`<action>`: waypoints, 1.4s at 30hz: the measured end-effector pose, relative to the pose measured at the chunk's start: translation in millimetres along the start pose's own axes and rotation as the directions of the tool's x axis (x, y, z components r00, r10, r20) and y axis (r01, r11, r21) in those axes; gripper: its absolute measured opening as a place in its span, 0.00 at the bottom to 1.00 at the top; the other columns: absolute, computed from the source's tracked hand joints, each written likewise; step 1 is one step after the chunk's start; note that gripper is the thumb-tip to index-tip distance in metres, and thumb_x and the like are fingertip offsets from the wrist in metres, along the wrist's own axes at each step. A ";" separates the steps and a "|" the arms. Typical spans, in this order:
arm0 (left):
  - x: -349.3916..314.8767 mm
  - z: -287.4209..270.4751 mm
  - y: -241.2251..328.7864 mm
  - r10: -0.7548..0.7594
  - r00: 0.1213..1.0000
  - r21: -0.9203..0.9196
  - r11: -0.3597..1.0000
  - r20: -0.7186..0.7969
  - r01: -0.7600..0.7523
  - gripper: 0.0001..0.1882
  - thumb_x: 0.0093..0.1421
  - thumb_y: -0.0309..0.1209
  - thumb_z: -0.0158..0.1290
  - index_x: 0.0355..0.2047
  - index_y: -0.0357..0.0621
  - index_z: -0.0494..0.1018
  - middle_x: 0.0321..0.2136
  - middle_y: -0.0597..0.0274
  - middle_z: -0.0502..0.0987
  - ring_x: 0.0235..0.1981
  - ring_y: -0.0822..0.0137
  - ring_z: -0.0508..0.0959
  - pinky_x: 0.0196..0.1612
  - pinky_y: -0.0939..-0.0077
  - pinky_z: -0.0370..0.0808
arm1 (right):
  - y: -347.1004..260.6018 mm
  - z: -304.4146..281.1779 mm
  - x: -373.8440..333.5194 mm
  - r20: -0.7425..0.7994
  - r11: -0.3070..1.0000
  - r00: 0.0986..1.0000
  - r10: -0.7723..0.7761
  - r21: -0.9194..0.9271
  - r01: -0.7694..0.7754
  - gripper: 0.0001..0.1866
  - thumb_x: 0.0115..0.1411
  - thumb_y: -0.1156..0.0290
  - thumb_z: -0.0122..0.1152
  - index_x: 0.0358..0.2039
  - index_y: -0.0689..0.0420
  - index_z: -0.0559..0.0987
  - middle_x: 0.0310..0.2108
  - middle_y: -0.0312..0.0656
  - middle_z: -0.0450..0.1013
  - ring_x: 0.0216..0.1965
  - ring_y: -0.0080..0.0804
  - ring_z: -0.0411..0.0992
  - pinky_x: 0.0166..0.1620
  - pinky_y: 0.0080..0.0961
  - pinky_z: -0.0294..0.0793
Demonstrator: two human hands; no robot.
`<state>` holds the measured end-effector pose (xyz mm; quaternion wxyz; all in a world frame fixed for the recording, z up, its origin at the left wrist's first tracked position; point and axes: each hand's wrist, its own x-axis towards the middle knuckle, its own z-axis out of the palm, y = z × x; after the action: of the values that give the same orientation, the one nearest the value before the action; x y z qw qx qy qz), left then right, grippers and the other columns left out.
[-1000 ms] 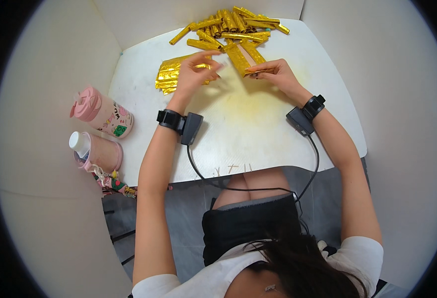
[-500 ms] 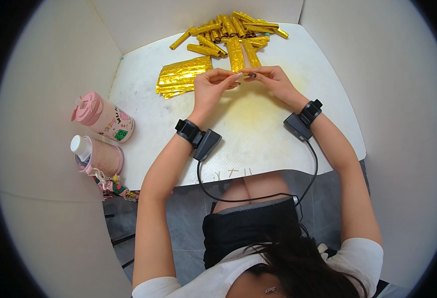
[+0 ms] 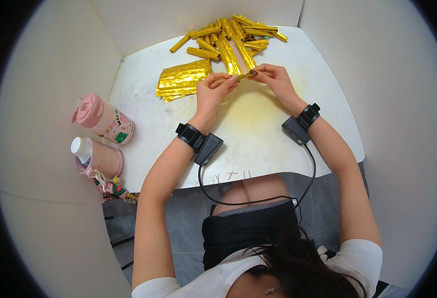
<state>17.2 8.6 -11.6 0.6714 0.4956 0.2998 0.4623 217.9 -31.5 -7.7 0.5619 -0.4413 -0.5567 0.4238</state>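
Both my hands pinch the near end of a long gold foil piece [image 3: 229, 57] above the far half of the white table. Gold bands run along its two long sides, with a pale, pinkish strip between them. My left hand [image 3: 212, 93] has thumb and fingers closed on the near left corner. At the near right corner, my right hand [image 3: 274, 83] pinches the foil the same way. A stack of flat gold foil sheets [image 3: 184, 78] lies just left of my left hand. Beyond the held piece is a loose pile of narrow gold foil rolls [image 3: 207, 43].
At the left table edge are a pink lidded tumbler [image 3: 104, 116] and a pink cup [image 3: 108, 161] holding a white-capped bottle [image 3: 81, 148]. White partition walls enclose the table [image 3: 258, 154]. A black cable [image 3: 243, 203] links the two wrist devices and hangs over my lap.
The near end of the held foil has come slightly toward me, and the piece now tilts to the left. Its gold sides and pale middle show more plainly. Both hands keep their pinch.
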 end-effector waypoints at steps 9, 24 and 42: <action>-5.4 10.2 8.3 -0.041 0.996 0.034 0.999 0.085 0.038 0.30 0.53 0.21 0.62 0.48 0.41 0.53 0.34 0.52 0.78 0.36 0.67 0.81 0.43 0.77 0.78 | -11.2 24.4 -6.4 -0.340 0.974 0.919 0.202 0.170 -0.151 0.15 0.63 0.72 0.57 0.46 0.56 0.63 0.33 0.43 0.77 0.34 0.26 0.77 0.38 0.20 0.77; -5.9 11.3 24.6 -0.077 0.993 -0.145 0.987 -0.094 0.062 0.20 0.63 0.40 0.54 0.45 0.44 0.58 0.42 0.45 0.76 0.40 0.56 0.81 0.42 0.68 0.81 | -16.8 25.1 -3.3 -0.405 0.998 0.914 -0.014 0.046 0.036 0.10 0.61 0.77 0.58 0.32 0.56 0.65 0.29 0.41 0.77 0.28 0.20 0.76 0.31 0.14 0.76; 22.1 -33.6 23.4 0.033 0.965 -0.136 0.988 -0.261 -0.070 0.17 0.59 0.26 0.57 0.46 0.40 0.65 0.38 0.55 0.75 0.36 0.63 0.80 0.41 0.75 0.81 | -17.7 26.9 -7.4 -0.208 0.999 0.978 -0.027 0.028 0.033 0.20 0.53 0.81 0.66 0.46 0.62 0.72 0.50 0.53 0.73 0.35 0.24 0.78 0.37 0.15 0.76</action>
<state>-10.5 43.8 0.7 0.6485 0.3891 0.3372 0.5606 190.6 -42.5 7.3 0.6300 -0.4657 -0.4950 0.3757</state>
